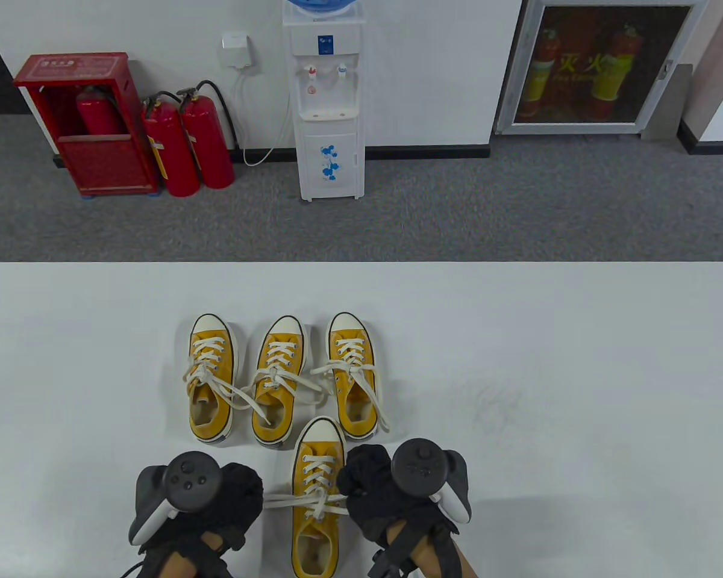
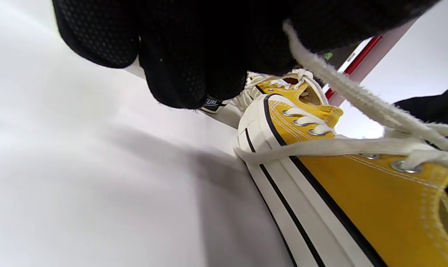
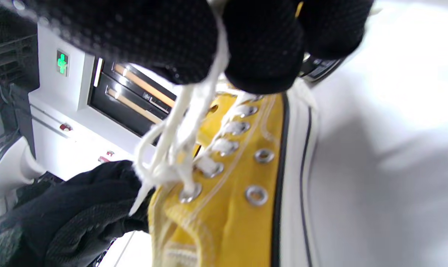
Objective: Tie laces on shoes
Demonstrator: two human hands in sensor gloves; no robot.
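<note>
White table (image 1: 578,373) under everything, and three yellow sneakers (image 1: 280,379) sit in a row beyond the fingers, toes pointing away, laces looped over their tongues, looking already tied. The fourth one, the near shoe (image 1: 317,481), lies right between the two gloved hands, and that's the one in play. Left hand (image 1: 217,500) sits just off the shoe's left side, fingers curled in and pinching a lace end (image 2: 342,89) that runs taut from the fingertips down to the top eyelets. Right hand (image 1: 379,487) is hard against the shoe's right side, and in its wrist view the fingertips (image 3: 261,55) are clamped on white lace strands (image 3: 188,122) rising straight up from the knot area. I'd call this the tightening pull: both ends drawn out sideways, the crossing cinched over the tongue. Whether loops are already formed, I can't tell. Next move likely needs steady tension on both sides, then a clean release.
</note>
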